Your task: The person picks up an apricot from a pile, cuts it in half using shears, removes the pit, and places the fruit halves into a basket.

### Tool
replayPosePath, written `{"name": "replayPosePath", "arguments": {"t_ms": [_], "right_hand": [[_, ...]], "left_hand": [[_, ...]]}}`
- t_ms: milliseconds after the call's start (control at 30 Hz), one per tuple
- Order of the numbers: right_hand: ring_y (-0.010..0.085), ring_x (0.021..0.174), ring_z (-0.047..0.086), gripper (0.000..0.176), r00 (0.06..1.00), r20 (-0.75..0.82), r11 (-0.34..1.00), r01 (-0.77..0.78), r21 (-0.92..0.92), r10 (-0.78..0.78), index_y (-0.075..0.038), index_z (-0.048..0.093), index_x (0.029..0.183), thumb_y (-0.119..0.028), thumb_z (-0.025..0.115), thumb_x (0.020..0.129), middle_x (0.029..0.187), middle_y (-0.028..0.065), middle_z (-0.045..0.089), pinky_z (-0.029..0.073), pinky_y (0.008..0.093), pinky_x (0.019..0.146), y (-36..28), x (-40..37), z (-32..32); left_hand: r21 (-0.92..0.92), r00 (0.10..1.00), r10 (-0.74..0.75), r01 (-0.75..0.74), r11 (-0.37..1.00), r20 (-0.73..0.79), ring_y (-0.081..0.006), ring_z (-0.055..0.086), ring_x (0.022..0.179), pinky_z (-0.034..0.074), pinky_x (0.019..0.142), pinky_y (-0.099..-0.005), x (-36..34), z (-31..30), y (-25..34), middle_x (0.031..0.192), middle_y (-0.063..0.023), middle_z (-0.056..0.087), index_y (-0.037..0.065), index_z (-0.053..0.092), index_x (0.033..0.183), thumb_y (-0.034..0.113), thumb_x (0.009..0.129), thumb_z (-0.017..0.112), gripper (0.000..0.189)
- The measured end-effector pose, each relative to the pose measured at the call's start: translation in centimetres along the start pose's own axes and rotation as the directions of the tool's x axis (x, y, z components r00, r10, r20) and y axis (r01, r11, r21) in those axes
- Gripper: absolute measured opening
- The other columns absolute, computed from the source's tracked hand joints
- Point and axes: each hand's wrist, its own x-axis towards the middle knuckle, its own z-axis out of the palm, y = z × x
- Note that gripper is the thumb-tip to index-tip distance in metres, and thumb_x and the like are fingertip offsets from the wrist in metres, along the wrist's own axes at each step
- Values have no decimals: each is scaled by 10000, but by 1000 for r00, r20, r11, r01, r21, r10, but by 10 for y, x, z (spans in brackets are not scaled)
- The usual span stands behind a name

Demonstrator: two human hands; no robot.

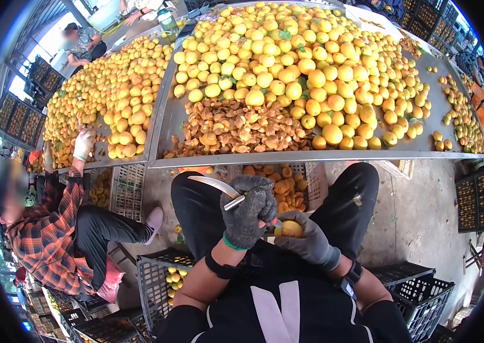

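My left hand [246,211], in a dark grey knit glove, is closed round a curved knife [212,185], its blade pointing up and left. A short metal piece also shows at the fist. My right hand [312,243], in a smoother grey glove, grips a yellow-orange apricot [291,228] close beside the left fist. Something small and red sits between fist and fruit; I cannot make out what it is. Ahead of my knees, a heap of split apricot halves [239,127] lies on the metal table [165,128], against a large pile of whole apricots [264,51].
The table's raised metal edge [310,157] runs before my knees. Below it stands a crate [316,186] of apricot halves. Black crates [156,286] flank me. At left, a person in a plaid shirt [47,246] works at another fruit pile [116,86].
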Motion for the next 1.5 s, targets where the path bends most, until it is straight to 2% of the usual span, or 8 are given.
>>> {"name": "replayPosePath", "arguments": {"t_ms": [100, 300, 533, 600, 900, 1233, 1400, 1500], "right_hand": [[85, 892, 535, 427, 997, 52, 970, -72, 232, 62, -42, 479, 1207, -55, 687, 835, 1030, 34, 556, 456, 207, 773, 3, -5, -1], [61, 748, 503, 422, 997, -60, 962, 65, 264, -51, -49, 460, 1172, -88, 706, 832, 954, 18, 536, 454, 196, 672, 3, -5, 11], [75, 861, 525, 417, 996, -8, 970, 91, 225, -92, -45, 439, 1200, -121, 673, 864, 1074, 56, 540, 450, 188, 733, 8, -3, 7], [73, 845, 516, 420, 981, 41, 982, 188, 21, -189, -56, 435, 1196, -157, 677, 868, 1045, 47, 539, 443, 187, 726, 6, -1, 4], [50, 724, 501, 451, 997, 9, 966, -71, 249, 71, -88, 453, 1180, -228, 717, 843, 928, 6, 533, 432, 184, 636, -3, -6, 14], [53, 710, 494, 432, 1000, -2, 946, 16, 323, -17, -86, 449, 1188, -228, 694, 862, 944, 5, 523, 426, 189, 617, 5, -3, 19], [53, 755, 503, 462, 989, -44, 987, 146, 67, -143, -73, 447, 1196, -275, 691, 860, 968, 8, 514, 439, 197, 671, 11, -3, 15], [56, 768, 508, 456, 994, -41, 986, 109, 127, -104, -75, 449, 1196, -263, 693, 861, 968, 6, 510, 444, 201, 680, 5, -4, 15]], "left_hand": [[-6, 998, -47, 47, 999, -49, -91, 397, 434, 342, 400, -237, -2, 1, -1, 619, -43, 505, -7, 583, 1017, 24, 901, 549, 125], [120, 992, -115, 122, 985, -59, -78, 359, 422, 312, 376, -223, -3, 6, -7, 606, -25, 479, 34, 564, 1008, 83, 910, 566, 110], [71, 984, -116, 127, 989, -132, -80, 408, 439, 345, 405, -232, 1, 0, -3, 642, -33, 507, 3, 589, 983, 43, 899, 578, 93], [-159, 989, -136, 124, 979, -63, -73, 397, 433, 326, 396, -225, 9, 4, 10, 600, -30, 479, -7, 586, 985, 47, 904, 567, 99], [25, 998, 37, -36, 999, -59, -98, 383, 413, 317, 387, -250, 0, 10, 19, 563, -37, 462, -5, 581, 1001, -2, 872, 561, 130], [37, 994, -41, 45, 998, -100, -91, 411, 421, 316, 375, -231, -3, 11, 10, 614, -42, 504, -21, 592, 944, -22, 858, 564, 91], [97, 984, -90, 105, 990, -156, -78, 402, 424, 321, 377, -220, -3, 9, 5, 595, -37, 491, -11, 590, 960, -16, 868, 561, 96], [-64, 991, -44, 36, 997, -123, -79, 393, 430, 321, 379, -224, -2, 7, 8, 609, -35, 497, -5, 588, 966, -8, 878, 560, 93]]}}
